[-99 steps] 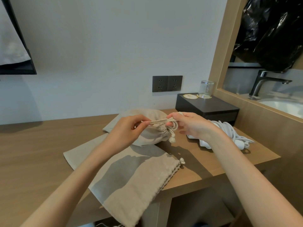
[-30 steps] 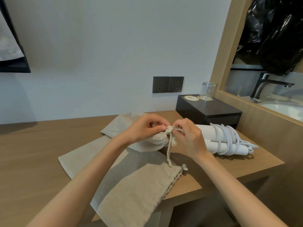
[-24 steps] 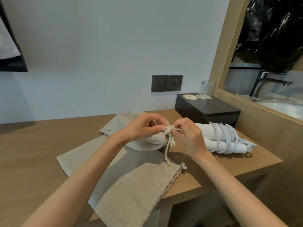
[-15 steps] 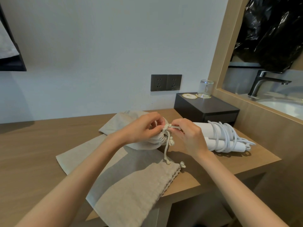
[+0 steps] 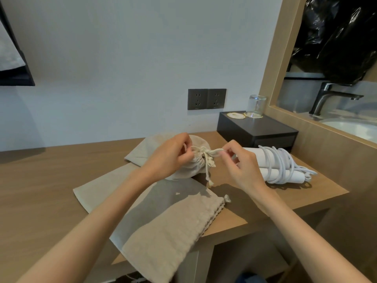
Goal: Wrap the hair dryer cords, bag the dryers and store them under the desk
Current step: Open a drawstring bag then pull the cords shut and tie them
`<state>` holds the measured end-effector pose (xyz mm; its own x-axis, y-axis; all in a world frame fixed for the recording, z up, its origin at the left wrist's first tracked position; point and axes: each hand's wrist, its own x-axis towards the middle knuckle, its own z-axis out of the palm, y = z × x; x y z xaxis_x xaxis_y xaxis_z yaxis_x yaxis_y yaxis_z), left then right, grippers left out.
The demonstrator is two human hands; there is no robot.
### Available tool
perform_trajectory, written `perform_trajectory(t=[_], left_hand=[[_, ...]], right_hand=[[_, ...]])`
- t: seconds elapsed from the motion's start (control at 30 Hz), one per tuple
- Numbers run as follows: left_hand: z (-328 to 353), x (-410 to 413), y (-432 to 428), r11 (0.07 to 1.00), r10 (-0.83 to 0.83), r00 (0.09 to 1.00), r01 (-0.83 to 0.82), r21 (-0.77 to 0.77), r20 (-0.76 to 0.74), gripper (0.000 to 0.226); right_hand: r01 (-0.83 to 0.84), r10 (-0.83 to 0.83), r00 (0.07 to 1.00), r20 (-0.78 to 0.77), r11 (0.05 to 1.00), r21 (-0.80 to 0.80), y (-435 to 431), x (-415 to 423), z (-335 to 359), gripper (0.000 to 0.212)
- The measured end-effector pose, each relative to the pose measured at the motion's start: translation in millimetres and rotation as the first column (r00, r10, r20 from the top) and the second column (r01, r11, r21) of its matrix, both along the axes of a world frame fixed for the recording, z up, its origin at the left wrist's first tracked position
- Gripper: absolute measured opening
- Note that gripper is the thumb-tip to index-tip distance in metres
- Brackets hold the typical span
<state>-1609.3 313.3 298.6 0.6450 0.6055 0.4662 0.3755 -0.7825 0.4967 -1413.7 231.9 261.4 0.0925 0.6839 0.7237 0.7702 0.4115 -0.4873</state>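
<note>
Head view, left hand (image 5: 169, 158) and right hand (image 5: 240, 168) now farther apart, each grip pinching drawstring (image 5: 212, 151), taut at bag (image 5: 193, 168) neck

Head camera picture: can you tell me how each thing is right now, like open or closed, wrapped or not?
Bulging bag: mouth bunched closed, lying on the desk.
Drawstring: pulled tight, pinched by left hand and right hand.
Flat bag: looks empty, hanging over the desk edge.
Hair dryer: unbagged, lying on the desk.
Cord: wrapped around the hair dryer.
Glass: empty, on a coaster.
</note>
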Motion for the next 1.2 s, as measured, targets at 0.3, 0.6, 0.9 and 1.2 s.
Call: perform_trajectory(t=[0.3,0.6,0.9,1.2], left_hand=[[6,15,-6,0.875,0.073,0.950,0.086,-0.477,0.305,0.012],[4,20,-13,0.876,0.084,0.941,0.087,-0.475,0.328,0.014],[1,1,-3,0.999,0.024,1.000,-0.023,-0.033,0.014,0.015],[-10,-7,0,0.986,0.118,0.990,-0.108,0.127,-0.077,0.014]], right_hand=[[-0.391,0.109,0.511,-0.852,0.913,-0.117,-6,-27,16,0.024],[-0.583,0.095,0.177,-0.980,0.812,-0.026,-7,-33,19,0.030],[-0.523,-0.076,0.371,-0.925,0.807,-0.276,-6,-27,32,0.034],[-0.565,-0.168,0.346,-0.923,0.748,-0.348,-9,-13,26,0.033]])
